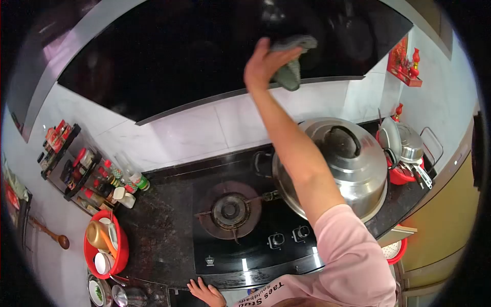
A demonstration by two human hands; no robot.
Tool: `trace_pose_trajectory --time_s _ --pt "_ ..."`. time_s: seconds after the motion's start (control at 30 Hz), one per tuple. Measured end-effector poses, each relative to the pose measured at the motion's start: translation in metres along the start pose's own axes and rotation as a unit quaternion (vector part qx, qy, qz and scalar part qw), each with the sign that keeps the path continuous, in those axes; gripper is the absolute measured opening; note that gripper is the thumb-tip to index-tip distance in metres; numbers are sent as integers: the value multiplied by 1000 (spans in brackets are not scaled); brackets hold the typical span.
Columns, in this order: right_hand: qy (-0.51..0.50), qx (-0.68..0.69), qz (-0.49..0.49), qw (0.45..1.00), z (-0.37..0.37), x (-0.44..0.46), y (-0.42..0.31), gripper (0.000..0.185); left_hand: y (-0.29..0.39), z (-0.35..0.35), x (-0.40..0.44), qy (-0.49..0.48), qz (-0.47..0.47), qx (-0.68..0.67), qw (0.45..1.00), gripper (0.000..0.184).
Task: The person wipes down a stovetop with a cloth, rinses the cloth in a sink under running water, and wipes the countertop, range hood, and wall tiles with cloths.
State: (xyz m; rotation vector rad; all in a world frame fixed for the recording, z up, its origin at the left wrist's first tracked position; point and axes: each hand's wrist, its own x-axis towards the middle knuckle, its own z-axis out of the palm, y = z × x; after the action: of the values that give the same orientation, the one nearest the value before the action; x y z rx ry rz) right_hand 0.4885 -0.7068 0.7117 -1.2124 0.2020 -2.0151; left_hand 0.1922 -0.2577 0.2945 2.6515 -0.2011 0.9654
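Observation:
My right hand (263, 66) is raised at the black glossy range hood (184, 56), pressing a grey-green cloth (289, 75) against its front panel near the lower edge. Part of the cloth hangs below the fingers. Down at the front edge of the counter, my left hand (206, 292) lies flat with its fingers apart and holds nothing. Between the two hands is a black glass gas stove (225, 258) with a bare burner (230, 211) on its left side. Under my right arm stands a large lidded steel pot (353, 169), partly hidden by the arm.
A spice rack (76, 163) with bottles and jars stands at the left wall. Below it, a red basin (121, 256) holds bowls. On the right are a red basket (400, 176) of utensils and a small red wall shelf (409, 80). A wooden spoon (55, 236) hangs at far left.

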Motion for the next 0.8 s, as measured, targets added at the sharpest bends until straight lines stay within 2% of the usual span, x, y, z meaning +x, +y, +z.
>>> trace_pose_trajectory --time_s 0.1,0.2,0.23,0.3,0.33,0.37,0.43,0.47,0.5,0.53,0.63,0.67,0.77,0.8 --pt "-122 -76 -87 986 37 -69 -22 89 -9 3 -3 -13 -7 -9 1000 41" --pt "-255 -121 -195 939 64 -111 -51 83 -8 1 0 -34 -36 -31 998 42" --pt "-244 -123 -283 919 75 -124 -61 73 -7 -1 -1 -80 -73 -44 993 44" --pt "-249 -47 -410 876 106 -142 -70 66 -6 -4 -3 -170 -149 -72 972 47" --pt "-179 -181 -537 804 129 -154 -68 62 -2 -9 3 -186 -156 -73 967 50" --pt "-97 -307 -643 695 154 -163 -65 59 -2 -11 2 -187 -161 -70 966 49" --pt "-175 -291 -692 637 165 -172 -77 53 -2 -9 3 -186 -162 -69 967 48" --pt "-335 -148 -628 687 158 -171 -99 50 -2 -9 3 -182 -158 -69 968 48" --pt "-478 1 -530 701 152 -173 -111 47 -3 -9 4 -180 -153 -69 969 47" --pt "-430 60 -538 722 148 -180 -108 36 -4 -9 3 -178 -148 -68 970 47" --pt "-585 -38 -516 625 144 -166 -116 36 -7 -2 -5 -196 -155 -22 968 46" --pt "-597 20 -518 613 148 -164 -94 40 -7 -1 -6 -197 -153 -18 968 45" --pt "-567 47 -542 618 135 -147 -17 41 -6 -6 -2 -201 -150 -40 967 47" --pt "-639 -10 -502 583 107 -120 -22 39 -6 -9 0 -225 -138 -5 964 48"
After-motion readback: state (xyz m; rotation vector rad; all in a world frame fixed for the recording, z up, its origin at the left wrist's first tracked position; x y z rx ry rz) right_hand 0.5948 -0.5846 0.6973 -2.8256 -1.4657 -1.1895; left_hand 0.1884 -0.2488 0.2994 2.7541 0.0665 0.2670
